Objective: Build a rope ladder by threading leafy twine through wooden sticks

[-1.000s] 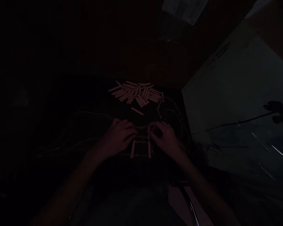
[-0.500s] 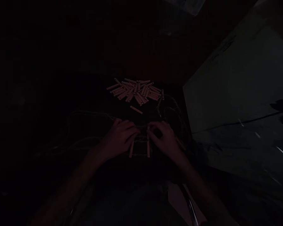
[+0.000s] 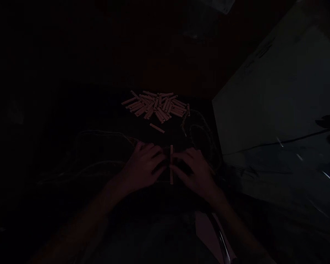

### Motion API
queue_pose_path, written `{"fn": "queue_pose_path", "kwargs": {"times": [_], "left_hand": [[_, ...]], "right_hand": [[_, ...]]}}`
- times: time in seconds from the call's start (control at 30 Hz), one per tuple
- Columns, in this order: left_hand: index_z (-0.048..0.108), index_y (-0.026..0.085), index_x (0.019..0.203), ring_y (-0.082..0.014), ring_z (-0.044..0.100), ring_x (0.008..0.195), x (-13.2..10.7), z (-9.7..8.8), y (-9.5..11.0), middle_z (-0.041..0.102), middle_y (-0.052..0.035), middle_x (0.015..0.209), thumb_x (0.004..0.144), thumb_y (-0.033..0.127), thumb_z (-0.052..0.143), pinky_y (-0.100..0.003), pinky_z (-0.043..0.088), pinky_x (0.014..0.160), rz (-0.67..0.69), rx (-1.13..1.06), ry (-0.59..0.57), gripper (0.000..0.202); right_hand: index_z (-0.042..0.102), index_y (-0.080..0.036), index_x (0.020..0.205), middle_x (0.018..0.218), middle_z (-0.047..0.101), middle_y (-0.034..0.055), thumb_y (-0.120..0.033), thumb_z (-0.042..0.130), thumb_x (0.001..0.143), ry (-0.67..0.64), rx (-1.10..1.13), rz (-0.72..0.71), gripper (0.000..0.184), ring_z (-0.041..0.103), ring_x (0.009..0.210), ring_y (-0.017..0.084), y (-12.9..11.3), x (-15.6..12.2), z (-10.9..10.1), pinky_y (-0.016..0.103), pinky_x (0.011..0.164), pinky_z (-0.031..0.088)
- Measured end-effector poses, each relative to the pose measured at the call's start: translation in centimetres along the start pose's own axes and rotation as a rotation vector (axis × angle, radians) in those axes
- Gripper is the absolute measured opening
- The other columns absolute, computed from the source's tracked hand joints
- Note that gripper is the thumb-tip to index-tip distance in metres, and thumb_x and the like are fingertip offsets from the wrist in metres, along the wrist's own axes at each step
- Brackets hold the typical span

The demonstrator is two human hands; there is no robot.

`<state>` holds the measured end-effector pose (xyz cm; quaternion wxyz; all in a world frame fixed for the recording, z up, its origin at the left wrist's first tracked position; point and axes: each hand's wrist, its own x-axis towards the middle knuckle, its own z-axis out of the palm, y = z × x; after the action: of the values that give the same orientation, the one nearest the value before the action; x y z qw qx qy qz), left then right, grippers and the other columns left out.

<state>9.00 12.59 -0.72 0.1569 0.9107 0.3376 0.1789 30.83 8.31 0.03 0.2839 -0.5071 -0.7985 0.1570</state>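
In the dim head view, a narrow wooden strip point(image 3: 171, 176) stands lengthwise between my two hands, with thin cords running off sideways. My right hand point(image 3: 196, 168) is closed, thumb and fingertips at the right side of this strip. My left hand point(image 3: 145, 165) is just left of it, fingers bent, covering where a second strip lay; what they hold is hidden. Behind my left hand a loose cord point(image 3: 104, 132) trails off to the left. A single strip point(image 3: 157, 128) lies apart, beyond my hands.
A pile of similar wooden strips with holes at their ends point(image 3: 154, 106) lies at the back of the dark surface. Looped cord point(image 3: 200, 124) curls at the right. A pale surface point(image 3: 264, 102) borders the right side.
My left hand has shifted slightly right and down, and now hides the left strip. My right hand has moved lower along the right strip, whose upper end now shows.
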Motion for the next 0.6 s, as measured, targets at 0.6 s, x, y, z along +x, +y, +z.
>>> {"fn": "queue_pose_path", "kwargs": {"times": [0.6], "left_hand": [[0.068,0.02,0.107,-0.0235,0.059,0.098,-0.5,-2.3,-2.0,0.07,-0.0045,0.105,0.096,0.023,0.056,-0.042,0.032,0.086,-0.093,-0.015,-0.021,0.017]], "right_hand": [[0.067,-0.02,0.111,0.095,0.07,0.0049,-0.033,0.067,0.097,0.073,-0.056,0.009,0.02,0.062,0.092,0.02,0.1,-1.3,2.3,0.038,0.082,0.042]]}}
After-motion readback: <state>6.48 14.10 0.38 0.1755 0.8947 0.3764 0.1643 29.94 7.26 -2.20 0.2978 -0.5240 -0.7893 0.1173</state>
